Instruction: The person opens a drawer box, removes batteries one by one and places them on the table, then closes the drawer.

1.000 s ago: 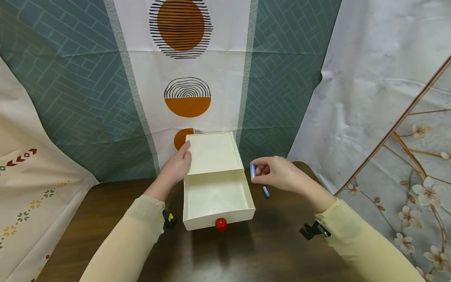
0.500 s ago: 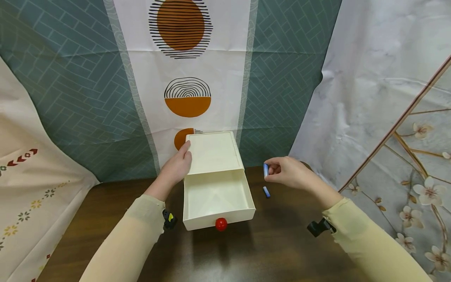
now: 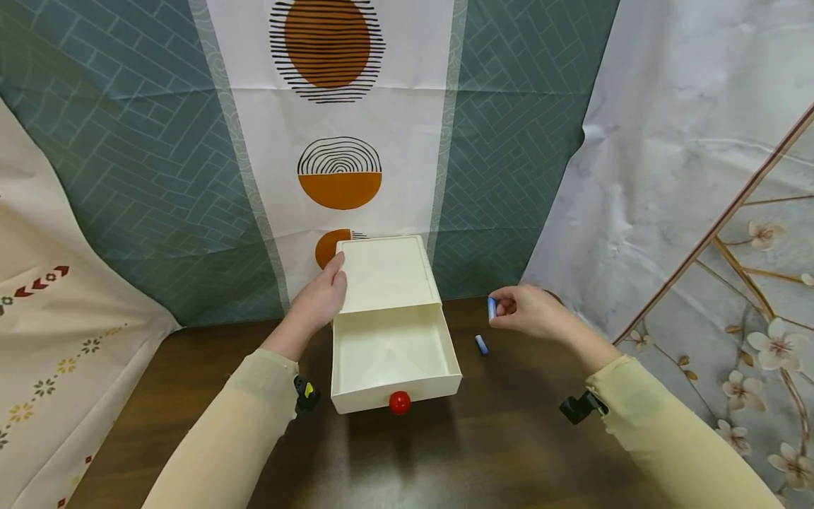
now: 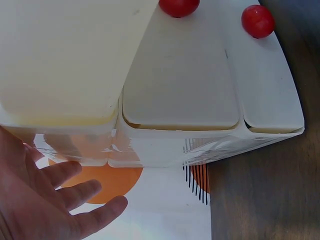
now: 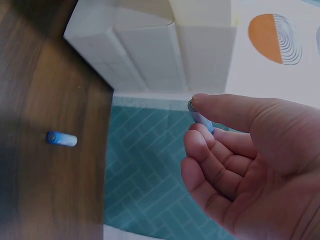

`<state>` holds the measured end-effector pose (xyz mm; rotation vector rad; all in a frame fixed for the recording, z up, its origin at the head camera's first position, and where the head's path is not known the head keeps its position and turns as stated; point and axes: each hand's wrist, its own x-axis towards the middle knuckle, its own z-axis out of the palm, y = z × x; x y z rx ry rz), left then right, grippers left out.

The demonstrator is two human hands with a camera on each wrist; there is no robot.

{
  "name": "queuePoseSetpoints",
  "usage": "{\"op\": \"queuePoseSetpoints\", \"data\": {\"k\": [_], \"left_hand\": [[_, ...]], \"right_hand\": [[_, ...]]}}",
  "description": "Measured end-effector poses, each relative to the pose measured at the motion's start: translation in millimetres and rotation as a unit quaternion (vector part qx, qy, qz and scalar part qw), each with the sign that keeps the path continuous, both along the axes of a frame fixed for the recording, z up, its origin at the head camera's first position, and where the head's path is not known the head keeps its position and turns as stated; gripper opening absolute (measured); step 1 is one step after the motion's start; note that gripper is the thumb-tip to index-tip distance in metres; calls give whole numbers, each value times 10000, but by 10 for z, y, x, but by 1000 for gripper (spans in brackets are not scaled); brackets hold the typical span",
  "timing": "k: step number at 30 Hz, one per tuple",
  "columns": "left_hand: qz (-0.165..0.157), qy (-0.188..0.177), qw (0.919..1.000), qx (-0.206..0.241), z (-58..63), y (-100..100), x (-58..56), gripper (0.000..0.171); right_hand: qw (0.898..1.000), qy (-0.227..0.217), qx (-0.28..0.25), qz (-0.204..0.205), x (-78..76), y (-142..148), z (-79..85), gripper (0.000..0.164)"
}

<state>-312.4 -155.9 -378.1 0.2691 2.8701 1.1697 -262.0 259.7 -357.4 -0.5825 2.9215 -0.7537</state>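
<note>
A white drawer cabinet [image 3: 388,272] stands on the table, its top drawer [image 3: 389,353] pulled out and bare inside, with a red knob [image 3: 399,403] in front. My left hand [image 3: 318,300] rests at the cabinet's upper left edge; the left wrist view shows straight, spread fingers [image 4: 80,195] beside its side wall. To the right of the cabinet, my right hand [image 3: 531,311] pinches a small blue-and-white battery [image 3: 492,309] between thumb and fingertips, held upright above the table. A second, similar battery [image 3: 481,345] lies on the table just below it.
Two lower drawers [image 4: 180,85] with red knobs are pushed in under the open one. A dark wooden table [image 3: 509,438] carries everything. Patterned cloths hang at the back [image 3: 407,120] and at the right [image 3: 687,212]; another cloth [image 3: 70,339] drapes down on the left.
My right hand has moved right, away from the drawer, with the battery still pinched. My left hand, the cabinet and the battery on the table have stayed in place.
</note>
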Motion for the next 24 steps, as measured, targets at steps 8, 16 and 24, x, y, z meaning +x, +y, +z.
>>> {"op": "queuePoseSetpoints", "data": {"k": [8,16,24], "left_hand": [[23,2,10000,-34,1,3,-10,66],[9,-2,10000,-18,3,-2,-10,66],[27,-14,10000,-3,-1,0,-1,66]], "right_hand": [[9996,-4,271,-52,-72,133,-140,52],[9995,-32,310,-83,-122,201,-249,52],[9994,-42,343,-91,-170,265,-385,49]]}}
